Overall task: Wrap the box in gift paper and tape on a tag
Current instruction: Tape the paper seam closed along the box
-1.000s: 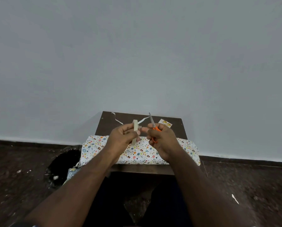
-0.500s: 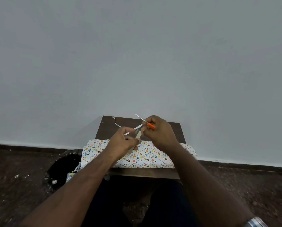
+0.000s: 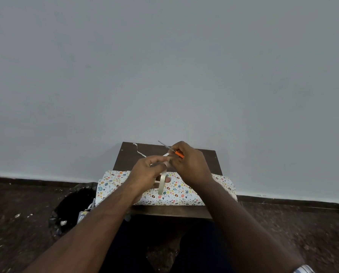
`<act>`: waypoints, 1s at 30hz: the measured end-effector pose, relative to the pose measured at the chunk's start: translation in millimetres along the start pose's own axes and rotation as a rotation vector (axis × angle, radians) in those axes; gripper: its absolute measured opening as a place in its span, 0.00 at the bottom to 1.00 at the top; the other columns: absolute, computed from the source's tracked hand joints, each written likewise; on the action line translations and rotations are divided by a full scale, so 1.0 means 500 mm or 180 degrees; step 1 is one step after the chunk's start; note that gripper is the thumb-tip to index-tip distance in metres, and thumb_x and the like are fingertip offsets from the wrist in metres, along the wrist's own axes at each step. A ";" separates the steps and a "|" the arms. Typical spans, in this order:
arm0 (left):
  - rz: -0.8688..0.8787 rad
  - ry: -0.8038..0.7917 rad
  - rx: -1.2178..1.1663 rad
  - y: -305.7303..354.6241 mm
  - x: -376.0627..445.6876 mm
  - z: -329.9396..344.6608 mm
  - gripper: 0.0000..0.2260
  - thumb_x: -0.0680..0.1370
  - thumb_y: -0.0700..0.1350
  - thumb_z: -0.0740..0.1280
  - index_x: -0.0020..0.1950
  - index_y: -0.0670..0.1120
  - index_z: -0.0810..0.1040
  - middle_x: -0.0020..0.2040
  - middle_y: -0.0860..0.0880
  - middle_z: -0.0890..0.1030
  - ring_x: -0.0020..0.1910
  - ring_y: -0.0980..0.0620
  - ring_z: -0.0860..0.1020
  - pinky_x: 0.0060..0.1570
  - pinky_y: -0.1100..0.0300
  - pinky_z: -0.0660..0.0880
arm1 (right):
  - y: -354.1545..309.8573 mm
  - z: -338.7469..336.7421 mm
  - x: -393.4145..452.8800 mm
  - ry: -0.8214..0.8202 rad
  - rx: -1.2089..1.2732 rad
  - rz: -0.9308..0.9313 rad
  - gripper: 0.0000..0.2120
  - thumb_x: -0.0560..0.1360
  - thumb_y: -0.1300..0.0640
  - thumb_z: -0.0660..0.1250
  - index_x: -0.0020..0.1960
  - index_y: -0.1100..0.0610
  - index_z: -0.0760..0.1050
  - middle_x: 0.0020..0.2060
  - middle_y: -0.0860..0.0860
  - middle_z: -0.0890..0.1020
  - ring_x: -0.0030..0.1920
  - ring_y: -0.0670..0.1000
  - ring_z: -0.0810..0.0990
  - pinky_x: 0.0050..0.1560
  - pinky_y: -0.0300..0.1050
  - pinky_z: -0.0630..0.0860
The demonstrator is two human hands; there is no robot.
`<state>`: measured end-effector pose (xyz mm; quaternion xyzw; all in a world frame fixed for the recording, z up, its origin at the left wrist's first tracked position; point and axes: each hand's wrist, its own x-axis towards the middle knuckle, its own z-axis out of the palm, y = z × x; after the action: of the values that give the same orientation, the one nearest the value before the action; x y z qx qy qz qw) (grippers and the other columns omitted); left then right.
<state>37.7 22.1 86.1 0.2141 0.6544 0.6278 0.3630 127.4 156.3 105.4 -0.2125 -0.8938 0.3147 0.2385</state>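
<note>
wrapped box lies along the table's near edge, so the paper seems done. left hand grips the tape roll above it, right hand clamps the scissors at the pulled strip, probably to snip a piece. can't spot the tag.
</note>
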 end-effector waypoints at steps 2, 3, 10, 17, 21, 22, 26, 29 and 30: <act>0.0008 0.0056 -0.0156 0.000 0.001 -0.001 0.07 0.82 0.43 0.69 0.55 0.49 0.86 0.50 0.38 0.85 0.43 0.43 0.87 0.52 0.38 0.82 | 0.008 0.000 -0.003 -0.0057 0.0335 0.0315 0.06 0.77 0.57 0.71 0.52 0.50 0.76 0.45 0.43 0.82 0.43 0.43 0.79 0.40 0.36 0.71; 0.0013 0.0056 -0.0189 0.000 0.002 -0.002 0.06 0.82 0.43 0.69 0.55 0.48 0.86 0.50 0.38 0.85 0.43 0.43 0.86 0.51 0.38 0.82 | 0.015 0.000 -0.006 -0.0129 0.0618 0.0483 0.08 0.76 0.56 0.73 0.52 0.49 0.76 0.49 0.43 0.82 0.46 0.43 0.80 0.43 0.37 0.73; 0.0004 0.0052 -0.0492 0.008 -0.004 0.002 0.07 0.82 0.44 0.68 0.53 0.49 0.87 0.53 0.38 0.84 0.46 0.40 0.84 0.44 0.42 0.84 | 0.039 0.016 -0.044 -0.0625 0.2032 0.0919 0.25 0.68 0.60 0.82 0.59 0.55 0.74 0.46 0.45 0.81 0.40 0.39 0.80 0.40 0.36 0.76; -0.0100 0.0169 -0.0764 0.006 -0.004 0.010 0.06 0.80 0.44 0.71 0.53 0.44 0.86 0.48 0.40 0.86 0.46 0.43 0.86 0.42 0.47 0.82 | 0.024 0.050 -0.047 -0.0581 0.2136 0.1009 0.25 0.67 0.62 0.81 0.57 0.58 0.71 0.40 0.56 0.82 0.41 0.59 0.85 0.45 0.58 0.85; -0.0159 0.0106 -0.0854 0.009 -0.002 0.006 0.07 0.79 0.44 0.72 0.55 0.45 0.86 0.51 0.40 0.86 0.50 0.41 0.86 0.45 0.44 0.82 | 0.030 0.052 -0.051 -0.0557 0.2138 0.1151 0.23 0.69 0.62 0.80 0.58 0.61 0.72 0.41 0.52 0.81 0.35 0.43 0.82 0.36 0.36 0.77; -0.0169 0.0091 -0.0863 0.010 -0.001 0.005 0.07 0.79 0.44 0.72 0.55 0.45 0.85 0.51 0.40 0.86 0.50 0.41 0.86 0.45 0.43 0.83 | 0.031 0.052 -0.051 -0.0573 0.2148 0.1176 0.22 0.70 0.63 0.79 0.58 0.62 0.71 0.41 0.52 0.80 0.34 0.41 0.81 0.34 0.34 0.75; -0.0206 0.0096 -0.0910 0.009 0.002 0.007 0.08 0.79 0.44 0.72 0.56 0.44 0.85 0.51 0.39 0.86 0.51 0.40 0.86 0.46 0.42 0.83 | 0.037 0.049 -0.050 -0.0691 0.2157 0.1137 0.18 0.72 0.64 0.77 0.56 0.62 0.72 0.40 0.51 0.79 0.32 0.40 0.80 0.31 0.32 0.74; -0.0232 0.0100 -0.0937 0.005 0.007 0.007 0.08 0.79 0.45 0.72 0.56 0.45 0.85 0.52 0.37 0.86 0.51 0.39 0.86 0.49 0.38 0.82 | 0.041 0.047 -0.048 -0.0723 0.2140 0.1181 0.18 0.72 0.59 0.78 0.56 0.59 0.72 0.42 0.51 0.81 0.35 0.42 0.81 0.33 0.34 0.74; -0.0234 0.0090 -0.0955 0.005 0.008 0.006 0.08 0.79 0.45 0.71 0.57 0.46 0.85 0.52 0.38 0.86 0.52 0.39 0.85 0.51 0.36 0.82 | 0.046 0.048 -0.047 -0.0717 0.2128 0.1224 0.20 0.72 0.56 0.78 0.57 0.58 0.72 0.43 0.51 0.81 0.38 0.44 0.81 0.35 0.36 0.75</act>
<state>36.8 27.5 88.0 0.1246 0.5658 0.7077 0.4043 138.0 149.2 67.0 -0.2508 -0.7067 0.6484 0.1318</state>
